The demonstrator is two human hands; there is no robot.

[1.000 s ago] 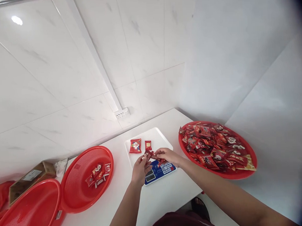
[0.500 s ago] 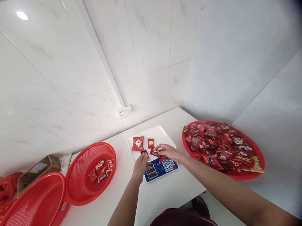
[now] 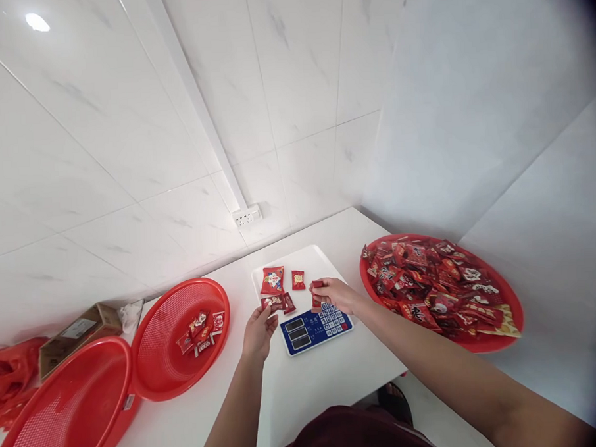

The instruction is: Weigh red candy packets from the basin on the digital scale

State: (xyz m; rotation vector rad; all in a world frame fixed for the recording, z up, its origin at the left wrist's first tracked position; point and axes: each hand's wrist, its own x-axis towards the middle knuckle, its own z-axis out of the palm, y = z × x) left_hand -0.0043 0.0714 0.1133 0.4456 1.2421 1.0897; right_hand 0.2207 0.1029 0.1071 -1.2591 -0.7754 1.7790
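Observation:
A white scale pan (image 3: 309,261) with a blue keypad panel (image 3: 315,327) stands on the white table. On the pan lie a larger red snack packet (image 3: 273,280) and a small red one (image 3: 298,279). My left hand (image 3: 258,330) pinches a dark red packet (image 3: 278,303) over the pan's front edge. My right hand (image 3: 335,294) is closed on another small red packet (image 3: 316,296) just right of it.
A round red tray (image 3: 500,336) heaped with several red packets sits at the right. A red basket (image 3: 156,361) holding several packets is left of the scale, a second red basket (image 3: 64,411) nearer left. A cardboard box (image 3: 75,329) and a wall socket (image 3: 245,216) lie behind.
My hands were together over the keypad with packets; they have separated, the left moving left and the right staying near the pan's front right. The camera tilted slightly.

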